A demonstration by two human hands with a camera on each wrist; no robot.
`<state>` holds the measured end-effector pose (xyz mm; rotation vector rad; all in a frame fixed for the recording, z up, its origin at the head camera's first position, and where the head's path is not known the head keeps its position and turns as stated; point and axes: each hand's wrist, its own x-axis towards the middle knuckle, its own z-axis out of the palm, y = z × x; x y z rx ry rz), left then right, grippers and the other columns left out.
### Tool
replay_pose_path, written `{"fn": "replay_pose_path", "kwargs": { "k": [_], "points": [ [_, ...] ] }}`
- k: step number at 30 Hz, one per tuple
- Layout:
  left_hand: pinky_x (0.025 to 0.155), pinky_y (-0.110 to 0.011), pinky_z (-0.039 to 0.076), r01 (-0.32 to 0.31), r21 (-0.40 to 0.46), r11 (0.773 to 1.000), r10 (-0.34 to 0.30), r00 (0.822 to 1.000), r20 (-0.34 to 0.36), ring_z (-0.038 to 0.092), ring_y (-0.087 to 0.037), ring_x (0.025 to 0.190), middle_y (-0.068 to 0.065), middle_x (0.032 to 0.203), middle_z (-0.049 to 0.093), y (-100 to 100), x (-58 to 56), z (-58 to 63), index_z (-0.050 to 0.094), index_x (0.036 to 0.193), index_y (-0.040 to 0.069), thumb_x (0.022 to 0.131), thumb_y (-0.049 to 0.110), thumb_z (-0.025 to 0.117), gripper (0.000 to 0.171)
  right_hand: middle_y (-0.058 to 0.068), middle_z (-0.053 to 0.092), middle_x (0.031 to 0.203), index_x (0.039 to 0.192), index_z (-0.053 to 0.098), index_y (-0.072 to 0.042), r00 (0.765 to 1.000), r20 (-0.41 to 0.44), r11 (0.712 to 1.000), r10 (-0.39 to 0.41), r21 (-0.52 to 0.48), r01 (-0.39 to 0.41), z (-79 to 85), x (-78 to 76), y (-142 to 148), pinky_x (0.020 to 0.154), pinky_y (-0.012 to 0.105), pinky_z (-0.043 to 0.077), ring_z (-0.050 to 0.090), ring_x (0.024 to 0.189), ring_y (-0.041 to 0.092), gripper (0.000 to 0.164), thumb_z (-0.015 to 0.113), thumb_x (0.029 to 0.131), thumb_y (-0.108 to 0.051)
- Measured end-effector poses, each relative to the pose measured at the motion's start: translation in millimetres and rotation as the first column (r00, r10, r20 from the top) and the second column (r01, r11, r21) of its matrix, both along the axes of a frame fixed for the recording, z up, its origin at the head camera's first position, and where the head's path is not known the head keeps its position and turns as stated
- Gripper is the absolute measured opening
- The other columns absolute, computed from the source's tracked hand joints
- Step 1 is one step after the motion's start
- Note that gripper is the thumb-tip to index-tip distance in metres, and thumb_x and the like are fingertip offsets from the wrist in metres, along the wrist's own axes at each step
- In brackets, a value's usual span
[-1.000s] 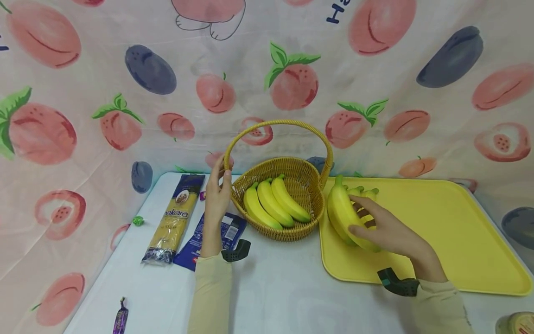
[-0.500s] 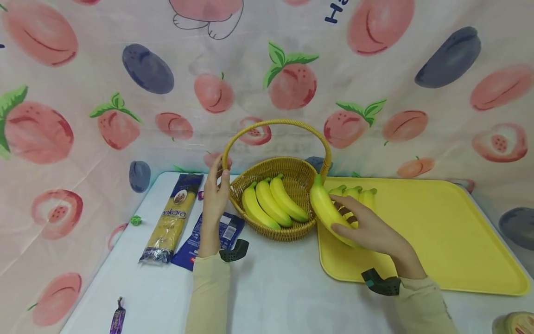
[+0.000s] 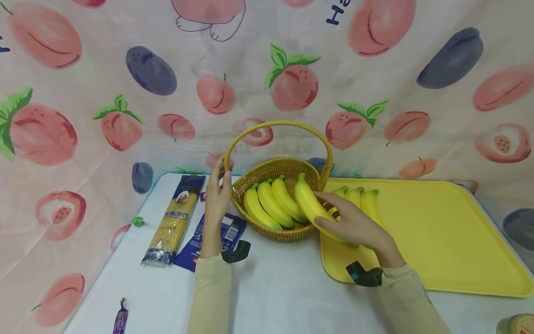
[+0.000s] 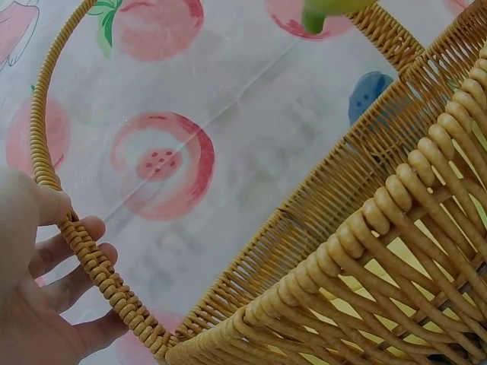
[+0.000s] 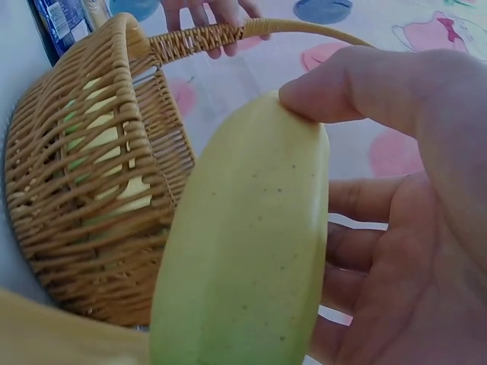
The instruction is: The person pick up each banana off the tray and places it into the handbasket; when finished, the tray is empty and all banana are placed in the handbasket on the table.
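Left hand [image 3: 218, 199] upright, fingers curled round handle [image 3: 279, 123] of basket [image 3: 283, 237]. Right hand [image 3: 354, 221] angled inward, thumb and fingers gripping banana [image 3: 308, 202], stem up, by basket's right rim. Three bananas [image 3: 273, 204] inside.

On the pasta packet [image 3: 174, 220], left of centre in the head view, you can read "nkara" in pale lettering, its first letter unclear at the packet's edge. At the top, right of centre, you can make out a dark "Ha" on the fruit-print cloth [image 3: 250, 65], cut off by the frame. You'll find the print too small or blurred on the blue packet [image 3: 231, 229] beside the pasta, the purple candy wrapper [image 3: 120, 317] at lower left and the jar lid [image 3: 523, 323] at lower right.
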<state>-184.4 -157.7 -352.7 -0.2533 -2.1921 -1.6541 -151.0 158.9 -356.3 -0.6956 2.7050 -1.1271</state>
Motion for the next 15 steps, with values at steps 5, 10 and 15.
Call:
{"fn": "replay_pose_path", "kwargs": {
  "k": [5, 10, 15],
  "points": [
    [0.100, -0.055, 0.041, -0.004, -0.009, 1.000, 0.004, 1.000, 0.005, 0.043, -0.036, 0.128, -0.018, 0.138, 0.047, 0.1, 0.1, 0.3, 0.033, 0.147, 0.013, 0.102, 0.012, 0.039, 0.046, 0.004, 0.058, 0.121, 0.144, 0.039, -0.015, 0.999, 0.049, 1.000, 0.008, 0.006, -0.008, 5.4, -11.5, -13.9, 0.085, 0.037, 0.047, 0.055, 0.107, 0.021, 0.064, 0.063, 0.089, -0.039],
    [0.101, -0.056, 0.040, -0.011, -0.013, 1.000, 0.011, 1.000, 0.004, 0.044, -0.032, 0.128, -0.017, 0.138, 0.047, -0.3, 0.0, -1.0, 0.034, 0.147, 0.014, 0.102, 0.013, 0.040, 0.046, 0.005, 0.056, 0.128, 0.145, 0.037, -0.013, 0.996, 0.072, 0.999, 0.044, 0.015, -0.045, 8.1, -23.2, -26.7, 0.089, 0.040, 0.048, 0.055, 0.111, 0.022, 0.068, 0.061, 0.089, -0.043],
    [0.100, -0.058, 0.039, -0.007, 0.005, 1.000, 0.008, 1.000, -0.011, 0.043, -0.034, 0.129, -0.016, 0.138, 0.048, -2.7, -6.9, -10.3, 0.034, 0.147, 0.018, 0.102, 0.013, 0.040, 0.046, 0.007, 0.056, 0.130, 0.145, 0.038, -0.013, 0.996, 0.066, 0.996, 0.065, 0.055, -0.069, 10.6, -33.6, -40.7, 0.092, 0.042, 0.047, 0.055, 0.113, 0.023, 0.068, 0.060, 0.090, -0.045]
  ]
}}
